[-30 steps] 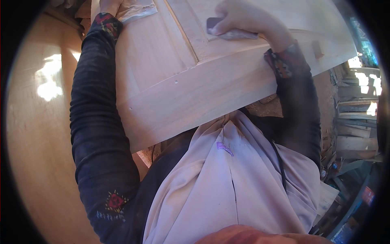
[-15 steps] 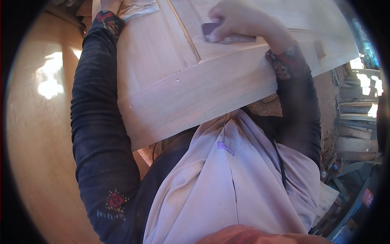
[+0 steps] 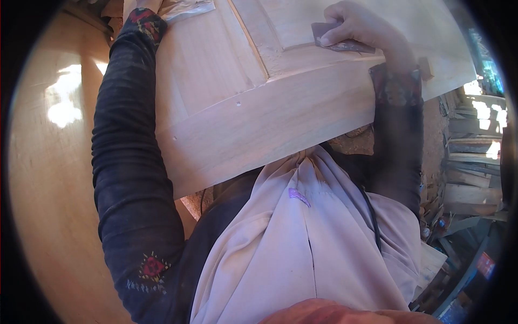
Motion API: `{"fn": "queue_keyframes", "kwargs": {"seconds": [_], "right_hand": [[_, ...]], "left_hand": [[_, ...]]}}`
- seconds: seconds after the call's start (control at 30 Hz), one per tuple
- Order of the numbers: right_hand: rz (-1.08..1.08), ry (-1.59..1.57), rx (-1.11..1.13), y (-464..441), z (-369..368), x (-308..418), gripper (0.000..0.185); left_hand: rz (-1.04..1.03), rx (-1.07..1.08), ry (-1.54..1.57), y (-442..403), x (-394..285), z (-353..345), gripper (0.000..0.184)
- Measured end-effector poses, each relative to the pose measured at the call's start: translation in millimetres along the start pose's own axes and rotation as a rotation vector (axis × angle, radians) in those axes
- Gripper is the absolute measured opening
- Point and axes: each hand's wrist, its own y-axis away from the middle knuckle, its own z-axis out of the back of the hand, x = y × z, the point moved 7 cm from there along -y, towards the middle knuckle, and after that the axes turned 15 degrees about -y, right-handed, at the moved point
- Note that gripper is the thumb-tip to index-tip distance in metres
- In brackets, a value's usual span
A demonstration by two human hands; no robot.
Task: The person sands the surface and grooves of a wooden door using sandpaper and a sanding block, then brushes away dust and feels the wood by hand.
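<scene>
A pale wooden panel [image 3: 259,119] with raised frame strips and recessed fields lies in front of me. My right hand [image 3: 359,27] is closed around a folded sheet of dark sandpaper [image 3: 350,46], which rests on the panel near a frame strip. At the top left edge of the view is my left hand [image 3: 148,4], only its wrist and back showing; its fingers are out of sight. Beside it a crumpled, whitish sheet [image 3: 189,8] lies on the panel.
A small wooden block [image 3: 426,68] sits near the panel's right edge. Another smooth wooden board [image 3: 54,178] stands at the left. Stacked wood pieces [image 3: 472,191] and blurred clutter lie at the right.
My right hand has moved to the right along the panel with the sandpaper, after a slight shift left. My left hand has stayed nearly in place.
</scene>
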Motion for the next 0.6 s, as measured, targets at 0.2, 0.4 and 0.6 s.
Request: {"fn": "queue_keyframes", "kwargs": {"seconds": [0.2, 0.4, 0.6], "right_hand": [[0.415, 0.102, -0.119, -10, -28, 33, 0.042], [-0.159, -0.409, 0.025, -2, -7, -23, 0.036], [0.047, -0.173, -0.175, -36, -10, 15, 0.031]], "left_hand": [[-0.009, 0.01, -0.103, -8, 7, -5, 0.03], [0.054, 0.029, -0.015, 0, 1, -1, 0.032], [-0.233, -0.031, -0.291, -8, 1, -6, 0.028]]}}
